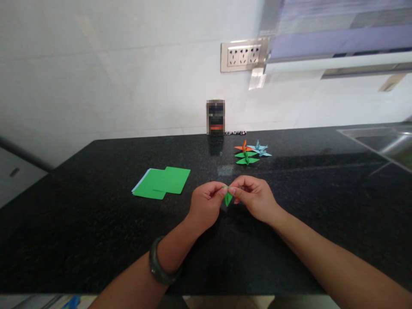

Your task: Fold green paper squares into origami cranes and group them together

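Observation:
A small folded piece of green paper [228, 199] is pinched between my two hands, its pointed end facing down toward me. My left hand [207, 204] grips its left upper edge with thumb and forefinger. On the other side, my right hand [254, 196] pinches the right upper edge; the fingertips of both hands nearly meet and cover the top of the paper. Beyond my right hand sit several folded paper cranes: green ones [247, 160], an orange one [244, 146] and light blue ones [262, 150]. Flat green paper squares [174, 180] lie to the left, with pale blue sheets under them.
The dark speckled countertop [96, 223] runs back to a white tiled wall [128, 86]. Against the wall leans a blurred-out phone-like object [215, 116] with a beaded strap [236, 133] beside it. A metal sink [386, 143] is at right, and a socket panel [243, 56] above.

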Available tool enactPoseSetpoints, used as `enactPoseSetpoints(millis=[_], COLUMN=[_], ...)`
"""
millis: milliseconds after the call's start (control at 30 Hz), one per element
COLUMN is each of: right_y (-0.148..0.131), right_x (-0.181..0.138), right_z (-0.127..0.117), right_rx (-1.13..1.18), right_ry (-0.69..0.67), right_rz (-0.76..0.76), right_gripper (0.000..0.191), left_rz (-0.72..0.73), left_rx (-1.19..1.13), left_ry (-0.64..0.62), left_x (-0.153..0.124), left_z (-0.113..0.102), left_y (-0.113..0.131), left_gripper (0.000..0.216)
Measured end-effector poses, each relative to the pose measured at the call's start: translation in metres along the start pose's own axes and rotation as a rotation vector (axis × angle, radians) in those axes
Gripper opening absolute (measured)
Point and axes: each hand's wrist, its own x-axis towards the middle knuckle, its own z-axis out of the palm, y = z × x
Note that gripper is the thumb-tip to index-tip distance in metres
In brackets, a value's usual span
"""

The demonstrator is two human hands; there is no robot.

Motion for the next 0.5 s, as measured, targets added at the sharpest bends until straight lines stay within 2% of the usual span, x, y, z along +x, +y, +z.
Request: enactPoseSetpoints(millis=[200, 500], right_y=[0.006, 0.015], right_x=[0.003, 0.003], right_z=[0.001, -0.004], right_rx=[0.056, 0.329], right_ry=[0.108, -0.005], right_rz=[-0.027, 0.025], right_gripper=[0.023, 0.019], left_rz=[-0.269, -0.415], left_rx=[-0.412, -0.781], left_ry=[-0.064, -0.224], left_x=[0.002, 0.002], left_z=[0.003, 0.002], left_y=[-0.003, -0.004], left_gripper=[0.025, 0.023])
